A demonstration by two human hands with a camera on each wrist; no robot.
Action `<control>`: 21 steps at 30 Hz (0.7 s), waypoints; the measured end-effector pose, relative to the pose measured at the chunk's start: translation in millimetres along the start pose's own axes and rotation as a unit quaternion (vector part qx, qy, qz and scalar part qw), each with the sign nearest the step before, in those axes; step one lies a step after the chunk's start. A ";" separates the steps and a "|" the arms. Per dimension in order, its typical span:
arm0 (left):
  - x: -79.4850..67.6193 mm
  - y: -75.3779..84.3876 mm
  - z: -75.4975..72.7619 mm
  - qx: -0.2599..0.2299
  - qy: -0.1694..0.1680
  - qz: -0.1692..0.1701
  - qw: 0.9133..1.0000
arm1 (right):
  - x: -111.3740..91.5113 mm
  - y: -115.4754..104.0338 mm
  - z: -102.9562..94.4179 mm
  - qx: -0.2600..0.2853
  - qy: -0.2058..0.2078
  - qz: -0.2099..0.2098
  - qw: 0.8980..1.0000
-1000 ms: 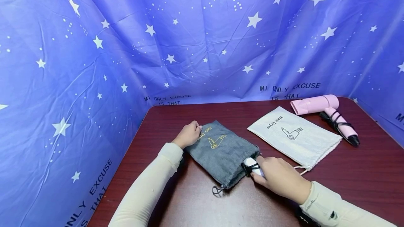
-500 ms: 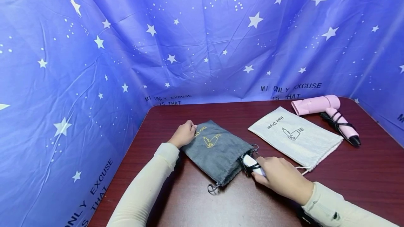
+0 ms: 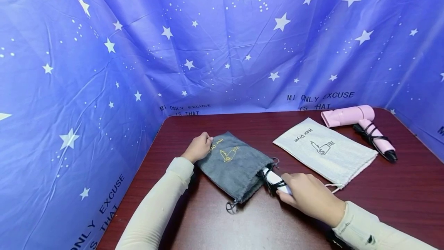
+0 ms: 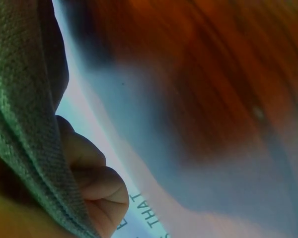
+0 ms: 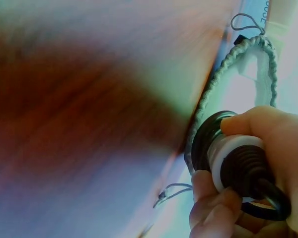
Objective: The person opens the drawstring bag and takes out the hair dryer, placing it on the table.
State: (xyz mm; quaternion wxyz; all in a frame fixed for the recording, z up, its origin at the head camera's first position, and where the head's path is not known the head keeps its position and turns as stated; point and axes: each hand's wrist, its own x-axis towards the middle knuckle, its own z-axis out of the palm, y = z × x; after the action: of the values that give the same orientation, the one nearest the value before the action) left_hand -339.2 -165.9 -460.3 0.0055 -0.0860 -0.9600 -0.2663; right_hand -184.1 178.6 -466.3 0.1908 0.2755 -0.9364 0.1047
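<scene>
A grey drawstring bag (image 3: 236,169) with yellow "Hair Dryer" print lies slantwise on the table. At its far-left end, the fingers of my left hand (image 3: 199,147) grip the cloth; in the left wrist view those fingers (image 4: 102,193) curl over the bag's edge. The white handle of a hair dryer (image 3: 273,178), wound with black cord, sticks out of the bag's mouth, the rest hidden inside. My right hand (image 3: 310,194) holds that handle near its end. In the right wrist view, the ribbed black cord sleeve (image 5: 246,171) shows between thumb and fingers, with the gathered rim beyond.
A white drawstring bag (image 3: 324,149) with black print lies flat at the right. Behind it rests a pink hair dryer (image 3: 350,115), black cord tied round its handle. The reddish-brown table (image 3: 194,211) meets a blue star-patterned curtain (image 3: 222,41) at the back and sides.
My left hand and the grey bag have moved left, and more of the white hair dryer's handle shows outside the mouth. My right hand has stayed almost in place.
</scene>
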 end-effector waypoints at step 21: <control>2.5 -16.6 -0.1 0.030 0.021 0.043 0.998 | -2.7 -1.6 -7.9 0.004 0.004 0.001 1.000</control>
State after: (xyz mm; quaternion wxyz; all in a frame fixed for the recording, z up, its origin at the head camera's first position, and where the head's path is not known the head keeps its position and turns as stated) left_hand -344.5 -179.5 -468.5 0.0393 -0.1217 -0.9626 -0.2386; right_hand -178.8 181.0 -460.2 0.1932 0.2744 -0.9356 0.1093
